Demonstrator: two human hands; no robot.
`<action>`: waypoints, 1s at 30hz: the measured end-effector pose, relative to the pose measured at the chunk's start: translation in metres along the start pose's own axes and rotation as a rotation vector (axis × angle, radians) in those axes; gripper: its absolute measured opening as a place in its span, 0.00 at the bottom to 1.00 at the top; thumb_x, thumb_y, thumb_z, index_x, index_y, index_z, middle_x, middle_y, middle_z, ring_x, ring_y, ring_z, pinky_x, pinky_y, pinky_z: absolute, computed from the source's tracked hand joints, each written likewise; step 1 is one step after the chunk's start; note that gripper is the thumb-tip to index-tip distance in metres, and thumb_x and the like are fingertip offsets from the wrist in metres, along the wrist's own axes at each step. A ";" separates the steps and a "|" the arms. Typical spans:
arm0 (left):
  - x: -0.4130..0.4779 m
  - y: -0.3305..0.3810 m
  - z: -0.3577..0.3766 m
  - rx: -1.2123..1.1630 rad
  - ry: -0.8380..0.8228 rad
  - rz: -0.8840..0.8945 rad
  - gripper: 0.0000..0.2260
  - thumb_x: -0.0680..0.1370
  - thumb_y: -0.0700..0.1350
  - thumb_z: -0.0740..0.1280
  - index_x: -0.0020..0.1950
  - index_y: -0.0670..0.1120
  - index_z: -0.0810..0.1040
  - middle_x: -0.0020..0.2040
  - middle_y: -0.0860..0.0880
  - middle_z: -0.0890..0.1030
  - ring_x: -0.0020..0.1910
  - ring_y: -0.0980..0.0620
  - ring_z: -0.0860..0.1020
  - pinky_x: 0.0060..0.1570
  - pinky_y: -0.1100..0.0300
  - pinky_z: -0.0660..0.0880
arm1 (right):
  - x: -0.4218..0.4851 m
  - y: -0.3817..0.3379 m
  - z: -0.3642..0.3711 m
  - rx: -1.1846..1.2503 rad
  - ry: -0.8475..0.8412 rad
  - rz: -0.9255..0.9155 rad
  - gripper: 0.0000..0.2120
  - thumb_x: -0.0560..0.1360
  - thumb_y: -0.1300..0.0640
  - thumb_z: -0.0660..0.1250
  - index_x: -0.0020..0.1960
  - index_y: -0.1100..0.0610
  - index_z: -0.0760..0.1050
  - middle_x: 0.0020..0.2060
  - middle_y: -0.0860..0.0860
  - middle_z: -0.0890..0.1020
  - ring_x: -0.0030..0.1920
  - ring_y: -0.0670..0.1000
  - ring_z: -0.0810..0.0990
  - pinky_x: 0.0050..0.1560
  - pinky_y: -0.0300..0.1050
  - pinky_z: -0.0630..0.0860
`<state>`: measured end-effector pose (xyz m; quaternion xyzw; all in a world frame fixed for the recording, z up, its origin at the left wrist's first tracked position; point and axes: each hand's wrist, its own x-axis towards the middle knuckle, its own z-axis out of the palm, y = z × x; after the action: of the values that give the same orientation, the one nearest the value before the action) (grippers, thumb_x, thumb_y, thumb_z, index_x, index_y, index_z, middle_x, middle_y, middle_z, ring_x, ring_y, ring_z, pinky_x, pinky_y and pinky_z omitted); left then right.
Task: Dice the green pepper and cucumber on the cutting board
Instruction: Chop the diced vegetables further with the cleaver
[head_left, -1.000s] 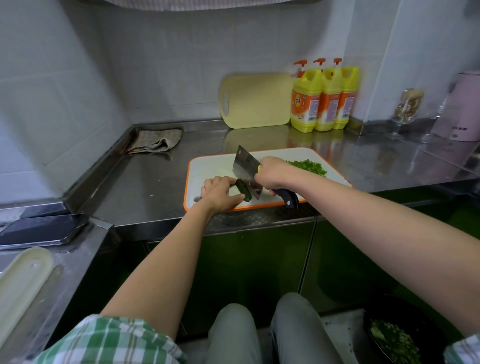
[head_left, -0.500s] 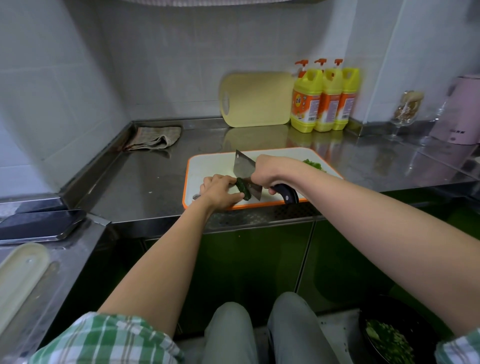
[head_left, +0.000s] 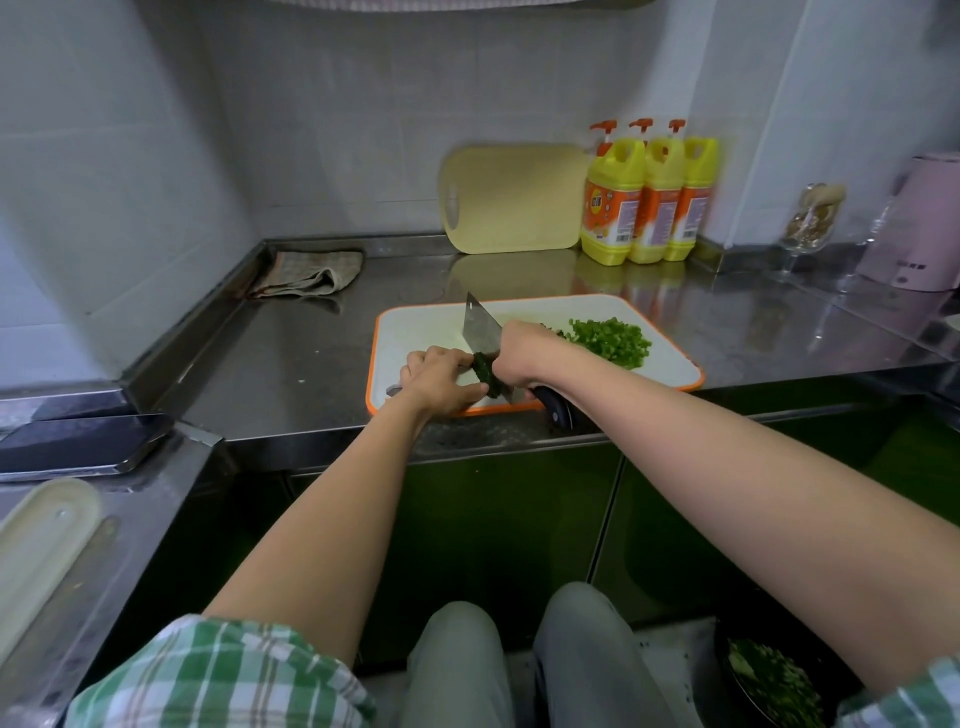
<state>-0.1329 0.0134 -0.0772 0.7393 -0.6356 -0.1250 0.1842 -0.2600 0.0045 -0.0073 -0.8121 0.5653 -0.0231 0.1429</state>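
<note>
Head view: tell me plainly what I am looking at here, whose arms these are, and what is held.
No machine: a person wears a camera on the head, which looks down at their own arms. The left hand holds a dark green piece on the cutting board; pepper or cucumber, I cannot tell. The right hand grips a cleaver, blade against that piece. Green dice lie piled further right on the board. Behind, on the steel counter: a cloth, a yellow board against the wall, three yellow bottles.
</note>
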 end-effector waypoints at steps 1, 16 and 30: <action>0.001 -0.001 0.000 0.000 -0.001 -0.001 0.24 0.78 0.55 0.66 0.73 0.52 0.68 0.71 0.44 0.67 0.69 0.41 0.60 0.64 0.50 0.61 | 0.002 0.000 0.002 0.009 0.012 0.002 0.03 0.76 0.63 0.64 0.45 0.64 0.72 0.30 0.55 0.75 0.28 0.52 0.74 0.28 0.43 0.71; 0.001 -0.001 -0.001 -0.018 -0.009 0.000 0.25 0.78 0.55 0.65 0.74 0.51 0.67 0.72 0.45 0.66 0.70 0.42 0.59 0.64 0.50 0.60 | 0.018 0.027 0.005 0.160 0.070 0.086 0.07 0.78 0.65 0.59 0.42 0.63 0.71 0.29 0.55 0.76 0.27 0.51 0.76 0.30 0.42 0.73; 0.001 -0.002 0.002 -0.003 0.038 0.005 0.24 0.78 0.55 0.66 0.72 0.49 0.70 0.69 0.44 0.70 0.68 0.41 0.62 0.63 0.50 0.63 | 0.006 0.016 -0.005 0.169 0.000 0.008 0.10 0.78 0.65 0.56 0.38 0.62 0.69 0.29 0.56 0.75 0.28 0.53 0.76 0.31 0.43 0.72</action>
<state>-0.1320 0.0121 -0.0797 0.7398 -0.6335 -0.1116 0.1975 -0.2734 -0.0076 -0.0073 -0.7947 0.5647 -0.0701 0.2112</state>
